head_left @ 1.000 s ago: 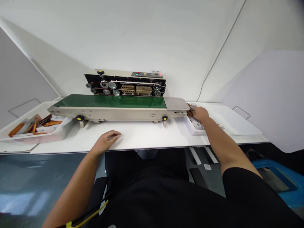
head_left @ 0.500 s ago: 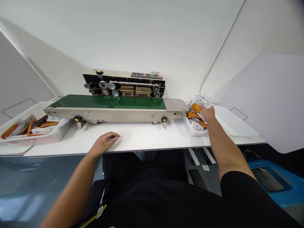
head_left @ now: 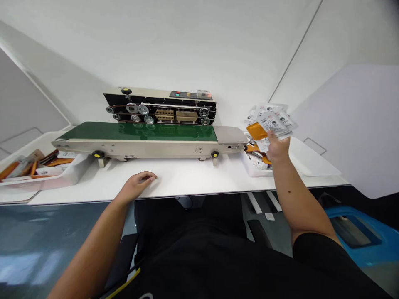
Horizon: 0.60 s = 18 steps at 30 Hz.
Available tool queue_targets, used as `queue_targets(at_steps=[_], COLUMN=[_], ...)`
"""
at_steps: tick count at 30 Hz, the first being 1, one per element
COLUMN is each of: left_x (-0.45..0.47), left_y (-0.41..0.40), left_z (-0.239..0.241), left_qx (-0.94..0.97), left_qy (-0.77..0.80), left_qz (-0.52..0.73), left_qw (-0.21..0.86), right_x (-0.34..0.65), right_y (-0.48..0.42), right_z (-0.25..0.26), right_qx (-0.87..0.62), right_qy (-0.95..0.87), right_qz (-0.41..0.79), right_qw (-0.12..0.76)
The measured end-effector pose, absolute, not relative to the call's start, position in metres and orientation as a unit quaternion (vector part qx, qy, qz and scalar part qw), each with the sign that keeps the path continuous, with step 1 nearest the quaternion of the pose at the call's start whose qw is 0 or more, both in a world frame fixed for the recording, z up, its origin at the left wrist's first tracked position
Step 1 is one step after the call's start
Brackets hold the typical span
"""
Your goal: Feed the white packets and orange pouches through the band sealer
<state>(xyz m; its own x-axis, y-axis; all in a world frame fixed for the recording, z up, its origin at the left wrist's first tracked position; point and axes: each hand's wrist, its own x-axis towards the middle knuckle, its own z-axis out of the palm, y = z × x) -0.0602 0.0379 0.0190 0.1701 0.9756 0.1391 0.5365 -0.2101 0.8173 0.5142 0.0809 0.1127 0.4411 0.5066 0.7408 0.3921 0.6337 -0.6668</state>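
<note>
Nearest, the left hand point(head_left: 137, 185) rests on the front edge of a white table point(head_left: 193, 180), its fingers point(head_left: 149, 177) loosely curled and gripping nothing. Below the table's right end, a blue bin point(head_left: 353, 236) sits on the floor. The right hand point(head_left: 278, 149) is raised above the table, clenched on a fanned bunch of white printed packets point(head_left: 274, 122), with an orange packet point(head_left: 256, 131) at the front. The print on them is too small to read. Directly beneath the bunch, a white plastic tub point(head_left: 254, 169) holds more orange and white packets point(head_left: 257, 160). A shallow white tray point(head_left: 314, 160) lies just beside the tub. Farther back stands a sealing machine point(head_left: 158, 110) with a green conveyor belt point(head_left: 137, 131), metal rollers and a small control panel point(head_left: 190, 94), whose lettering cannot be read. At the far left, another white tub point(head_left: 56, 176) holds orange packets.
</note>
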Motion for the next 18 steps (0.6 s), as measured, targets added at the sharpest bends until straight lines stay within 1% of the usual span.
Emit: queue_targets(at_steps=[2, 3, 4, 5, 6, 8, 9, 11, 12, 14, 16, 18], left_x=[-0.051, -0.045, -0.039, -0.032, -0.027, -0.019, -0.017, -0.016, -0.016, -0.016, -0.012, -0.006], left_y=[0.041, 0.044, 0.046, 0.049, 0.051, 0.056, 0.057, 0.058, 0.058, 0.055, 0.053, 0.052], left_z=[0.017, 0.016, 0.015, 0.014, 0.014, 0.013, 0.012, 0.010, 0.009, 0.007, 0.005, 0.003], left_qx=[0.641, 0.608, 0.598, 0.597, 0.608, 0.649, 0.668, 0.712, 0.739, 0.804, 0.862, 0.878], left_qy=[0.532, 0.518, 0.486, 0.458, 0.438, 0.429, 0.435, 0.444, 0.442, 0.423, 0.398, 0.406], left_qz=[0.413, 0.460, 0.480, 0.490, 0.492, 0.466, 0.454, 0.430, 0.412, 0.351, 0.268, 0.221], left_qw=[0.368, 0.388, 0.420, 0.439, 0.444, 0.422, 0.398, 0.334, 0.298, 0.228, 0.166, 0.124], right_x=[0.476, 0.455, 0.434, 0.411, 0.389, 0.347, 0.328, 0.296, 0.284, 0.269, 0.265, 0.271], right_y=[0.064, 0.055, 0.047, 0.041, 0.037, 0.034, 0.036, 0.045, 0.050, 0.060, 0.066, 0.065], right_z=[0.106, 0.100, 0.093, 0.085, 0.076, 0.056, 0.046, 0.026, 0.017, 0.003, -0.005, -0.005], right_qx=[-0.359, -0.345, -0.333, -0.313, -0.289, -0.242, -0.221, -0.213, -0.224, -0.267, -0.301, -0.303], right_qy=[-0.577, -0.614, -0.662, -0.725, -0.792, -0.861, -0.898, -0.938, -0.946, -0.941, -0.929, -0.922], right_qz=[0.084, 0.106, 0.126, 0.133, 0.133, 0.139, 0.131, 0.099, 0.083, 0.068, 0.083, 0.114], right_qw=[0.729, 0.702, 0.660, 0.599, 0.521, 0.424, 0.357, 0.255, 0.220, 0.196, 0.200, 0.213])
